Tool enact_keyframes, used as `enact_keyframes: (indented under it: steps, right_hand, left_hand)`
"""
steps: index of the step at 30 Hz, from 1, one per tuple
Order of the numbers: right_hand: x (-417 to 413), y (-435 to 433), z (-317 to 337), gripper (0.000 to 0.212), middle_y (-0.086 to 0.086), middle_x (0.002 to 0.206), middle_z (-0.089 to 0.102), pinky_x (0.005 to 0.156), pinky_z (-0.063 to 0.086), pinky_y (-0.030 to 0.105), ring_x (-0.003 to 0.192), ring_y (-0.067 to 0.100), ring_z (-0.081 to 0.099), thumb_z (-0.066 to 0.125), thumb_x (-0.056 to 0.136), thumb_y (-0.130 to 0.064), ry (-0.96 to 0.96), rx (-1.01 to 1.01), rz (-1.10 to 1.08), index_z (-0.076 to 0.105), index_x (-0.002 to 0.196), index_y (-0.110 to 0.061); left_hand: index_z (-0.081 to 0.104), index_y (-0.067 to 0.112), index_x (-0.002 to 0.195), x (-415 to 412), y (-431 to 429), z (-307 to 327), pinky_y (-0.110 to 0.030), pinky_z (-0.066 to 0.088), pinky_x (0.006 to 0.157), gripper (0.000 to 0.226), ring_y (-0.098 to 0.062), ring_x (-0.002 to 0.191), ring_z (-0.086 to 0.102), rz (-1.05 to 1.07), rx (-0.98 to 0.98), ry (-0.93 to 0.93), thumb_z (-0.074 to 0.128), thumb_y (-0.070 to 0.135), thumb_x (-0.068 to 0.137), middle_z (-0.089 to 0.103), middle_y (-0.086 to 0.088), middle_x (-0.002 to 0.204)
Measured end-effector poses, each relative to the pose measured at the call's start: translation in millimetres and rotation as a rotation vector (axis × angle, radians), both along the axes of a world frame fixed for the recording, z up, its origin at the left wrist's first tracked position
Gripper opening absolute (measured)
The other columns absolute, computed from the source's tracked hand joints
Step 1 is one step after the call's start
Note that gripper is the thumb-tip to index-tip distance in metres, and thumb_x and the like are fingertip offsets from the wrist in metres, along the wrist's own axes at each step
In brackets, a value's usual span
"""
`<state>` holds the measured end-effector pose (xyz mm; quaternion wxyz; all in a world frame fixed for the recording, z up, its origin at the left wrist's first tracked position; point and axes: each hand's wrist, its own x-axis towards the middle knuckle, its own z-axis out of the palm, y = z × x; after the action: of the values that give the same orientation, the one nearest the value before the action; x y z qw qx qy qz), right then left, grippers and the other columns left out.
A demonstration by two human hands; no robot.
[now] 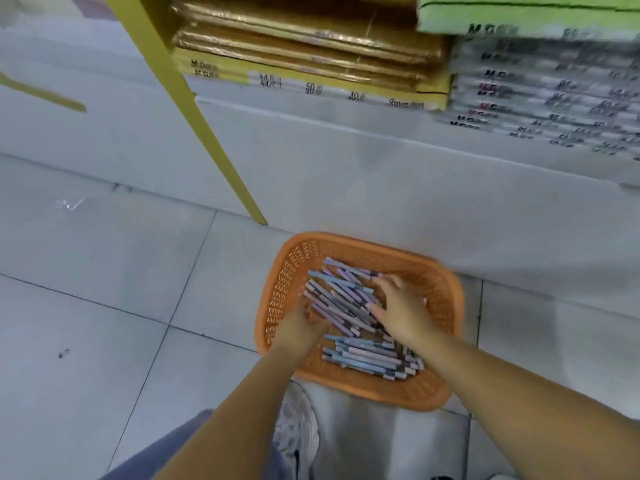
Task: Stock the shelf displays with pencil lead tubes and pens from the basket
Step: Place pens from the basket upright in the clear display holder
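One basket (329, 237) on floor (104, 271) | left fingers (307, 311) grip pens (343, 301) | right fingers (381, 283) spread over them | yellow post (207, 133) beyond

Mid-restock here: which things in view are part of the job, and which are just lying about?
Job: orange basket; pens or tubes heaped in it; left hand and right hand, both on the heap.
Lying about: gold packs, green box, grey stacked packs, yellow shelf post, shoe.
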<state>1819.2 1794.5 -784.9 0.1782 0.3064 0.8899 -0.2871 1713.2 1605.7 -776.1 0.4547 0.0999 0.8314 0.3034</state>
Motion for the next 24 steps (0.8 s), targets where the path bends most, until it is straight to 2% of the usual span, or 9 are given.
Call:
enact_keyframes:
  steps: [3,5,7,10,13,15,19,21,24]
  right_hand:
    - [-18,-5,-18,0.068,0.001,0.153,0.027,0.109,0.033,0.042,0.139,0.027,0.024,0.055,0.094,-0.044,-0.044,0.080,0.076,0.024,0.151,-0.024]
    - [-22,-10,-29,0.074,0.001,0.153,0.023,0.106,0.035,0.044,0.138,0.028,0.020,0.055,0.092,-0.049,-0.089,0.114,0.052,0.017,0.152,-0.026]
    - [-23,-12,-37,0.075,0.004,0.147,0.029,0.103,0.036,0.043,0.134,0.029,0.026,0.056,0.090,-0.053,-0.098,0.150,0.037,0.022,0.150,-0.025]
    - [-23,-11,-44,0.064,0.007,0.132,0.045,0.095,0.042,0.039,0.119,0.029,0.045,0.067,0.085,-0.050,-0.083,0.077,0.008,0.042,0.135,-0.019]
    - [-20,-11,-44,0.048,0.009,0.120,0.058,0.082,0.048,0.036,0.105,0.029,0.058,0.065,0.089,-0.041,-0.113,-0.032,-0.008,0.048,0.125,-0.014]
    - [-19,-11,-43,0.041,0.009,0.112,0.063,0.077,0.048,0.034,0.099,0.028,0.061,0.063,0.091,-0.039,-0.120,-0.100,-0.016,0.052,0.122,-0.014]
    - [-16,-10,-39,0.013,0.003,0.092,0.064,0.073,0.047,0.036,0.089,0.025,0.062,0.060,0.094,-0.029,-0.107,-0.305,-0.149,0.059,0.102,-0.018]
    - [-15,-11,-38,0.008,0.002,0.089,0.064,0.073,0.048,0.037,0.087,0.024,0.062,0.059,0.095,-0.025,-0.120,-0.405,-0.204,0.059,0.098,-0.018]
    - [-12,-11,-38,0.013,-0.006,0.082,0.062,0.058,0.041,0.027,0.076,0.015,0.060,0.060,0.095,-0.029,-0.121,-0.461,-0.291,0.059,0.106,-0.023]
  left_hand:
    - [0.053,0.022,0.125,5,15,-17,-0.005,0.046,0.063,0.047,-0.004,0.082,0.062,0.117,0.000,-0.072,0.079,0.028,0.086,0.068,0.003,0.109]
    - [0.060,0.014,0.119,8,27,-23,-0.022,0.051,0.074,0.043,-0.017,0.092,0.068,0.251,-0.009,-0.037,0.082,0.023,0.082,0.068,0.002,0.098]
    - [0.063,0.010,0.108,13,37,-28,-0.031,0.053,0.074,0.037,-0.027,0.097,0.071,0.401,-0.016,-0.011,0.085,0.020,0.079,0.066,-0.001,0.090]
    - [0.051,0.006,0.121,20,47,-33,-0.041,0.054,0.090,0.056,-0.033,0.112,0.062,0.514,-0.089,-0.028,0.085,0.024,0.079,0.061,-0.010,0.114]
    - [0.057,0.012,0.114,23,49,-40,-0.030,0.048,0.078,0.040,-0.019,0.087,0.063,0.548,-0.073,-0.051,0.081,0.022,0.084,0.058,0.009,0.086]
    - [0.061,0.016,0.104,26,50,-43,-0.029,0.048,0.072,0.027,-0.011,0.071,0.059,0.534,-0.027,-0.079,0.080,0.023,0.086,0.056,0.014,0.075]
    - [0.060,0.017,0.089,32,57,-41,-0.036,0.052,0.071,0.019,-0.025,0.078,0.066,0.523,0.005,-0.103,0.077,0.024,0.088,0.062,0.004,0.076]
    - [0.055,0.014,0.072,32,60,-44,-0.042,0.054,0.071,0.029,-0.022,0.062,0.058,0.546,-0.033,-0.150,0.074,0.025,0.091,0.060,0.000,0.064]
    - [0.040,0.013,0.062,32,57,-47,-0.036,0.040,0.053,0.047,-0.016,0.044,0.038,0.589,-0.046,-0.174,0.069,0.028,0.095,0.039,-0.003,0.045]
